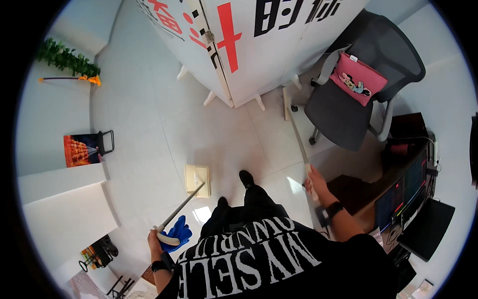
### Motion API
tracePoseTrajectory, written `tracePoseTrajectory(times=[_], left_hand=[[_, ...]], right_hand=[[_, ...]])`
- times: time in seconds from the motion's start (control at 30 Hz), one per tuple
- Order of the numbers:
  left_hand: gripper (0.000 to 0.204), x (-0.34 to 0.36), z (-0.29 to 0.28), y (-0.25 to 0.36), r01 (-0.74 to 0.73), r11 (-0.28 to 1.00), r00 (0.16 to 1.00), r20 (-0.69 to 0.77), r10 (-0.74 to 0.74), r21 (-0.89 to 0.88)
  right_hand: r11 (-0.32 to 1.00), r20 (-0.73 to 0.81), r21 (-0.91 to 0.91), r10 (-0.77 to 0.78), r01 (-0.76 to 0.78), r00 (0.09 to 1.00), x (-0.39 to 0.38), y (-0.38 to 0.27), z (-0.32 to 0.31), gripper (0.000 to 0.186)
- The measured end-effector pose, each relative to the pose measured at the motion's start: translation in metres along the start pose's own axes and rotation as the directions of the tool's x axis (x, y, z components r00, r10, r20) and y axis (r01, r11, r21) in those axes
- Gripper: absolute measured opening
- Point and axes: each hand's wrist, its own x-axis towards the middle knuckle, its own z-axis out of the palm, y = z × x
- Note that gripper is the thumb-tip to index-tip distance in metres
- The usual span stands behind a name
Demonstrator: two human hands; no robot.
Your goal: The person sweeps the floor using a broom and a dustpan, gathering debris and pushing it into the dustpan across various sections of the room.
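My left hand (155,242) is closed around the top of the long handle of a cream dustpan (191,174). Its pan rests on the floor in front of my feet, to the left. Blue gloves (181,230) hang by the curved grip at that hand; how they are held there I cannot tell. To the right, my right hand (318,183) grips the upper end of a long-handled broom (298,133). The narrow broom head (286,104) lies on the floor beside the chair's casters, close to the foot of the folding screen.
A white folding screen (264,65) on small feet stands ahead. A grey office chair (338,109) with a pink cushion (359,78) is at the right, near a desk with monitors (406,187). Along the left wall are a colourful picture board (81,150) and green foliage (64,56).
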Motion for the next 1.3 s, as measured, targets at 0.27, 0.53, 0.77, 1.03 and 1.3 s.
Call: tracePoseTrajectory(times=[0.27,0.53,0.77,1.03,1.3], left_hand=[[0.046,-0.046,0.016,0.011,0.081,0.996,0.995,-0.063,-0.083,-0.033],[0.042,-0.091,0.017,-0.015,0.121,0.987,0.981,-0.139,-0.135,-0.108],[0.037,-0.127,0.008,-0.083,0.150,0.973,0.959,-0.215,-0.186,-0.174],[0.034,-0.169,-0.025,-0.203,0.143,0.964,0.927,-0.310,-0.209,-0.223],[0.029,-0.252,-0.058,-0.328,0.160,0.945,0.901,-0.349,-0.259,-0.286]], right_hand=[[0.871,0.178,0.445,0.140,-0.207,0.974,0.136,-0.136,0.034,0.027],[0.918,0.182,0.272,0.246,-0.289,0.952,0.189,-0.145,0.070,0.032],[0.966,-0.121,-0.139,0.204,-0.220,0.971,0.152,-0.082,0.079,0.029],[0.834,-0.100,-0.468,0.279,-0.293,0.955,0.069,0.041,0.081,0.024],[0.686,0.068,-0.706,0.316,-0.178,0.946,0.015,0.164,0.101,0.021]])
